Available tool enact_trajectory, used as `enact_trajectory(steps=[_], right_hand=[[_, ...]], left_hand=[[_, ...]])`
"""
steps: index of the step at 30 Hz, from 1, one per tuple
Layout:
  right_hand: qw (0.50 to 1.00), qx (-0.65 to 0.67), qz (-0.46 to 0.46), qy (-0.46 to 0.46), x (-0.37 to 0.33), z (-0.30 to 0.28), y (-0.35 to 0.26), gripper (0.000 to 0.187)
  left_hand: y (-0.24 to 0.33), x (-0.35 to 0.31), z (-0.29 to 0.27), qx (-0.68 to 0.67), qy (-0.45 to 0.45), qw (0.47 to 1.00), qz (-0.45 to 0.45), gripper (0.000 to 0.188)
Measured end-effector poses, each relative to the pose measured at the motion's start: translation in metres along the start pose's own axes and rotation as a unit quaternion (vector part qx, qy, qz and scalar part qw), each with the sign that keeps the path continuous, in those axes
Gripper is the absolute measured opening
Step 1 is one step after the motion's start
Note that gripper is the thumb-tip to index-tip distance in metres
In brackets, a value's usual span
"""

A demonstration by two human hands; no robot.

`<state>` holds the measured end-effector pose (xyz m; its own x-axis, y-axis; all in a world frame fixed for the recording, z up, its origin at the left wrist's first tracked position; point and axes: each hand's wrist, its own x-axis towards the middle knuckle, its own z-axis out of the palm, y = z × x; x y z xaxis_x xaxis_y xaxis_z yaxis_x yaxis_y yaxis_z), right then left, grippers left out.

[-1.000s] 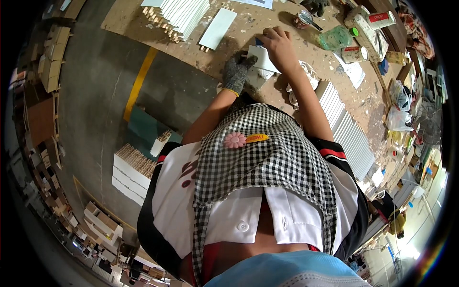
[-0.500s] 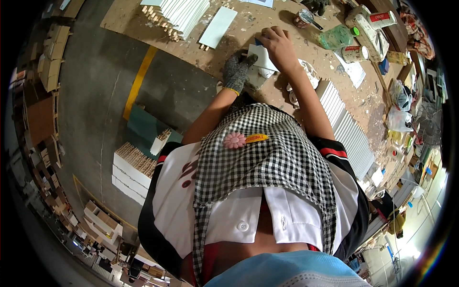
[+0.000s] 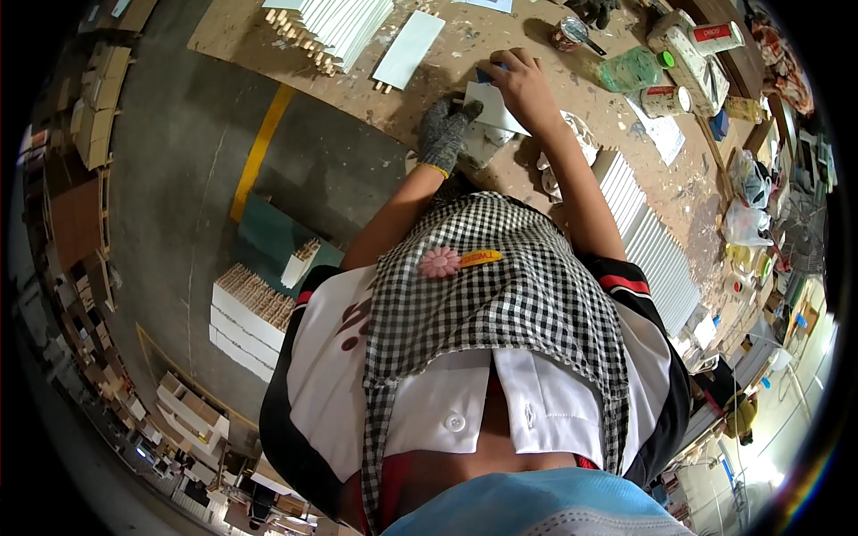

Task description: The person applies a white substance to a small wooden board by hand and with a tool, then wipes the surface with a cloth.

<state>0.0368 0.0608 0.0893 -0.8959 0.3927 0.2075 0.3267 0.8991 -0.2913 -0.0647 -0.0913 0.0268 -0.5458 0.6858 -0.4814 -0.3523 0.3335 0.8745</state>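
Broadly, a paint-spattered wooden workbench [image 3: 500, 40] fills the view from twelve to three o'clock, with the grey concrete floor [image 3: 179, 179] and its yellow line [image 3: 259, 152] spreading toward nine and ten o'clock. A stack of white slatted panels [image 3: 335, 27] sits at the bench's far edge near eleven o'clock, a second row of white panels [image 3: 652, 250] runs toward three o'clock, and another pile [image 3: 250, 313] stands on the floor at about eight. A single white board [image 3: 409, 49] lies flat just right of the far stack. Near twelve o'clock, at the bench's near edge, the two hands meet on a small white panel piece [image 3: 487, 112]: the left hand [image 3: 444, 132], in a grey knit glove, grips its lower left side, while the bare right hand [image 3: 523, 85] presses down on its upper right part, fingers bent over it, with something blue just showing under them. The hands are close together, both on the piece. Toward one o'clock stand a green bottle [image 3: 630, 70], a small open tin [image 3: 567, 34] and white tubs with red labels [image 3: 666, 98].
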Motion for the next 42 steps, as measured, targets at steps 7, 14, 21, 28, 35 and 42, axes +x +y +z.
enact_trajectory(steps=[7, 14, 21, 28, 35, 42], right_hand=[[1.0, 0.016, -0.017, 0.011, 0.007, -0.006, -0.007, 0.038], [0.999, 0.004, -0.028, -0.016, 0.007, -0.002, -0.007, 0.038], [1.0, 0.018, 0.003, 0.021, 0.004, -0.01, -0.004, 0.037], [0.99, 0.075, 0.095, 0.069, -0.021, -0.029, 0.026, 0.04], [0.834, 0.387, 0.385, 0.084, -0.149, -0.099, 0.138, 0.043], [0.881, 0.29, 0.366, 0.073, -0.191, -0.113, 0.139, 0.039]], left_hand=[[-0.004, 0.003, 0.0, 0.018, 0.012, 0.999, 0.023, 0.036], [-0.009, 0.009, -0.002, 0.008, -0.012, 1.0, 0.006, 0.039], [-0.012, 0.009, 0.0, -0.049, -0.011, 0.999, -0.006, 0.034], [-0.02, 0.013, 0.003, -0.059, -0.037, 0.997, 0.024, 0.036], [-0.027, 0.016, 0.003, 0.031, 0.026, 0.999, 0.012, 0.039], [-0.011, 0.007, 0.01, 0.003, 0.005, 1.0, 0.028, 0.027]])
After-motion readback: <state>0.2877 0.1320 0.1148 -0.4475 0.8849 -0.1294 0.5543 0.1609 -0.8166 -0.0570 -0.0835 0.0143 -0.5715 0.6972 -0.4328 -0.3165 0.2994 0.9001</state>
